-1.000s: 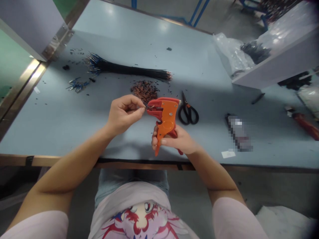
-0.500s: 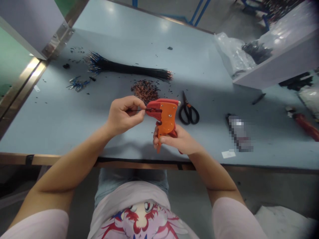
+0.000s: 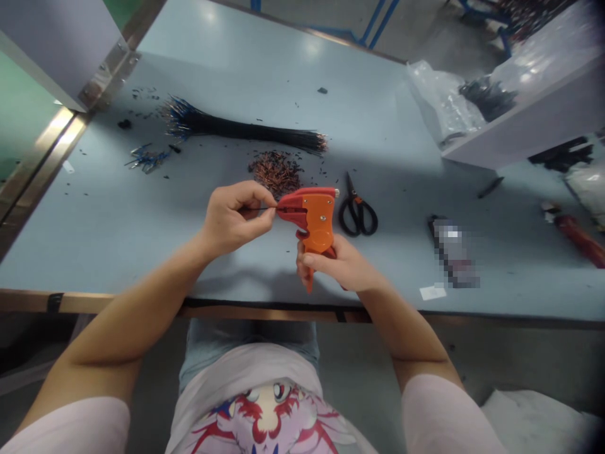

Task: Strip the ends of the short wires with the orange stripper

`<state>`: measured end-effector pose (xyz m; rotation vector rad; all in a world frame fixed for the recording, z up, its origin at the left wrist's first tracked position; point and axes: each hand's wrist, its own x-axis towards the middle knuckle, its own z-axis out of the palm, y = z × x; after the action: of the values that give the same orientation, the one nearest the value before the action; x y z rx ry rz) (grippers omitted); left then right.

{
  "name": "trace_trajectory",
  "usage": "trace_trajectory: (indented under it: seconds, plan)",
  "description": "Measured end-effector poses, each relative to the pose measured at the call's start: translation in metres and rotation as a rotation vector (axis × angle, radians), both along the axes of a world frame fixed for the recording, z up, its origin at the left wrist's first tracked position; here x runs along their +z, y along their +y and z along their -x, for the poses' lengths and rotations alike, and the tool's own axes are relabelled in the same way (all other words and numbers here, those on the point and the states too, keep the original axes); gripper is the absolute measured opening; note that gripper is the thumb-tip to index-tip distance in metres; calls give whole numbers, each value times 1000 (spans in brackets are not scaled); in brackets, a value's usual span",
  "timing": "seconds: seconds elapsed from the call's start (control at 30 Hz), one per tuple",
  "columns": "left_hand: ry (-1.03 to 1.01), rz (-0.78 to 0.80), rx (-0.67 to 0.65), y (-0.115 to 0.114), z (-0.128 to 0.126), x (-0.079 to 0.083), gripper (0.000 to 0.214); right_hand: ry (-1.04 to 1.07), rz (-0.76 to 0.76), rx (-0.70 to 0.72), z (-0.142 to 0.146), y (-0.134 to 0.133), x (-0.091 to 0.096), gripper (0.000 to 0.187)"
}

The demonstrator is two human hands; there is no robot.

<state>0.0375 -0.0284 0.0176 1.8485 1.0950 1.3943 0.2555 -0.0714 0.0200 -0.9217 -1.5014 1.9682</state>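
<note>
Between the thumb and fingers of my left hand [image 3: 239,217] is a thin black wire [image 3: 259,209]. Its end sits at the jaws of a red and orange wire stripper [image 3: 321,217]. My right hand [image 3: 338,265] is wrapped round the tool's handles, which are squeezed together. The jaws point left towards my left fingers. Just beyond the tool lies a pile of copper-coloured offcuts [image 3: 275,171]. Farther back, a long bundle of black wires [image 3: 241,129] has blue tips at the left and bare copper ends at the right.
Black-handled scissors [image 3: 359,216] lie right of the stripper. Loose blue-ended pieces [image 3: 147,159] are at the left. A blurred-out dark object [image 3: 454,252], a white paper slip [image 3: 433,292] and a pen [image 3: 491,187] lie at the right. Plastic bags [image 3: 447,101] rest by a grey panel [image 3: 524,116].
The stripper's handles are drawn closer together and its jaws have closed at the wire. Its body has shifted slightly left. My left hand stays nearly still.
</note>
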Motion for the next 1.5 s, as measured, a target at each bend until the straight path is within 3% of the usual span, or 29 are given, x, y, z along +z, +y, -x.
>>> trace_trajectory:
  seconds: [0.7, 0.97, 1.17, 1.5]
  plan:
    - [-12, -60, -33, 1, -1, 0, 2, 91, 31, 38, -2, 3, -1, 17]
    - [114, -75, 9, -1, 1, 0, 6, 64, -1, 44, -4, 3, -1, 17]
    - [171, -117, -50, 0, 5, 0, 9, 13, -4, 37, -4, 4, 0, 20]
    - [192, -53, -44, 0, 6, 2, 10, -35, -32, 14, -3, 3, 3, 23]
